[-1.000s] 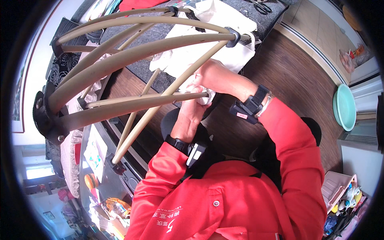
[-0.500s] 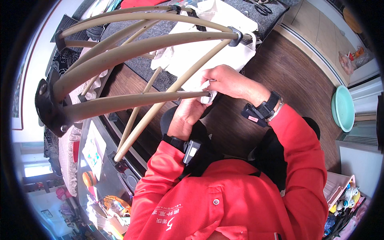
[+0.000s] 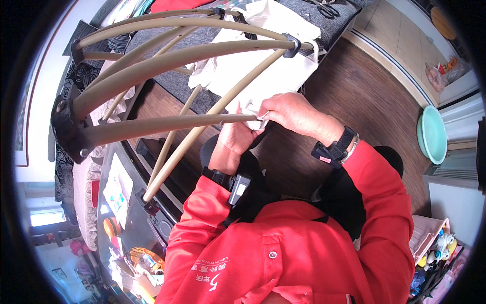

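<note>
A folding frame of beige tubes (image 3: 167,54) with black joints spans the upper left. White cloth (image 3: 268,66) is spread beneath its far end. One tube (image 3: 172,126) points toward me, and its tip meets a small white cloth piece (image 3: 257,124). My left hand (image 3: 234,138) is closed around this piece from below, palm up. From the right, my right hand (image 3: 293,112) pinches at the same piece beside the tube tip. Its fingertips are partly hidden, so how the cloth sits on the tip is hard to see.
A grey padded seat (image 3: 185,93) lies behind the frame, with black scissors (image 3: 326,9) on it. On the left stands a dark table (image 3: 147,177) with papers and toys. A mint basin (image 3: 433,134) and a pink bin (image 3: 425,235) are at the right.
My right fingers have come down closer to the tube tip. The tip and my left hand have shifted slightly left. Both hands stay on the white cloth piece.
</note>
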{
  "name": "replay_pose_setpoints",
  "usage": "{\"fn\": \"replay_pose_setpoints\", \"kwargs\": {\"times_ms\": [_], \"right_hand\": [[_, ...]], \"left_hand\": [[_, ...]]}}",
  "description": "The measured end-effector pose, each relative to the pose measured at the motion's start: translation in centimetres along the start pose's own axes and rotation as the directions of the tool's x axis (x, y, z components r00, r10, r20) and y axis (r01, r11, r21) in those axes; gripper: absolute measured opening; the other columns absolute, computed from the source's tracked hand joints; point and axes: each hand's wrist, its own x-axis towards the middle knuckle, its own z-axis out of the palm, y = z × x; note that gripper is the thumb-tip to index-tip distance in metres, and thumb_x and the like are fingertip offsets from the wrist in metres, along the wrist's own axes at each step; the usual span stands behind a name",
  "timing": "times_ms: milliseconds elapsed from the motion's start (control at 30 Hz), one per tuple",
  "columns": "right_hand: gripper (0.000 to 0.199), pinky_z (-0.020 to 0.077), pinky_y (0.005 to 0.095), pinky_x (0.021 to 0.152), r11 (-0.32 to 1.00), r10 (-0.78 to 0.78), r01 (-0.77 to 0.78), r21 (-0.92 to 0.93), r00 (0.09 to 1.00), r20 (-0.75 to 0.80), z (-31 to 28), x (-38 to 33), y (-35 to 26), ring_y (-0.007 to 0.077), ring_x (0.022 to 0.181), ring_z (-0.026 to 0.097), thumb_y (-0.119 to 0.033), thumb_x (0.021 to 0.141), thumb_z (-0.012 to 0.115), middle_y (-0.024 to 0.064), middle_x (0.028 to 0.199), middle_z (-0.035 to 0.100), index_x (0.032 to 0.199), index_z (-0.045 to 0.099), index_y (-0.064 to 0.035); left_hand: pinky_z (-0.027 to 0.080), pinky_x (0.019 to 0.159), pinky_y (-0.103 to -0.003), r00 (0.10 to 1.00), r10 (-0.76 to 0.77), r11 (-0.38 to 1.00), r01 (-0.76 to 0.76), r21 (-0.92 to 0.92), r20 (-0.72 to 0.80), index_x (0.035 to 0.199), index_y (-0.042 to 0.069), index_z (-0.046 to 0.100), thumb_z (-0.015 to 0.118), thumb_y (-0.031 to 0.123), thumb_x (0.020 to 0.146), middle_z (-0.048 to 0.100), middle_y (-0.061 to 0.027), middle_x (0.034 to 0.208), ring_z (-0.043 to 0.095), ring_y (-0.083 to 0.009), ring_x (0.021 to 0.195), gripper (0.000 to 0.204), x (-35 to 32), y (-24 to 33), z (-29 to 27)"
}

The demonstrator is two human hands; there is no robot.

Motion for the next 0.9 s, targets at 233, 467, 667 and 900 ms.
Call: {"fn": "replay_pose_setpoints", "kwargs": {"times_ms": [233,467,667,900], "right_hand": [[0.018,0.0486,0.0431,0.073,0.994,0.037,-0.038,-0.100,0.999,-0.019,-0.3,0.6,-0.6,0.0317,0.082,0.064,-0.024,0.087,0.055,0.0126,0.082,0.066,0.091,0.064,-0.0100],[0.024,0.0487,0.0444,0.074,0.948,0.241,-0.232,-0.219,0.970,0.018,-0.4,1.4,-1.8,0.0332,0.084,0.064,-0.023,0.089,0.050,0.0175,0.083,0.065,0.096,0.061,-0.0019],[0.027,0.0486,0.0438,0.078,0.925,0.320,-0.302,-0.233,0.947,0.042,-0.5,2.1,-2.1,0.0329,0.088,0.064,-0.022,0.089,0.049,0.0181,0.089,0.066,0.101,0.060,-0.0011],[0.028,0.0481,0.0412,0.080,0.960,0.281,-0.279,-0.030,0.957,0.072,-0.8,1.7,-1.1,0.0309,0.091,0.063,-0.019,0.086,0.050,0.0182,0.090,0.065,0.106,0.060,-0.0022]], "left_hand": [[0.047,0.080,-0.037,0.996,-0.082,0.997,0.081,-0.009,-0.045,0.112,0.013,0.055,0.059,0.043,0.088,0.062,-0.0042,0.106,0.057,-0.0188,0.098,0.039,-0.1,0.3,0.2],[0.047,0.085,-0.041,0.996,-0.027,0.998,0.021,0.064,0.089,0.112,0.014,0.055,0.065,0.040,0.084,0.060,-0.0028,0.111,0.056,-0.0199,0.104,0.039,-0.2,-0.1,-1.1],[0.048,0.084,-0.037,0.997,-0.049,0.992,0.042,0.115,0.057,0.107,0.012,0.058,0.068,0.029,0.084,0.062,-0.0030,0.106,0.058,-0.0175,0.100,0.031,0.2,-0.3,-1.9],[0.050,0.072,-0.033,0.995,0.009,0.993,0.003,0.119,-0.104,0.098,0.007,0.060,0.067,0.016,0.083,0.062,-0.0038,0.091,0.059,-0.0156,0.084,0.019,0.8,-0.7,-0.6]]}}
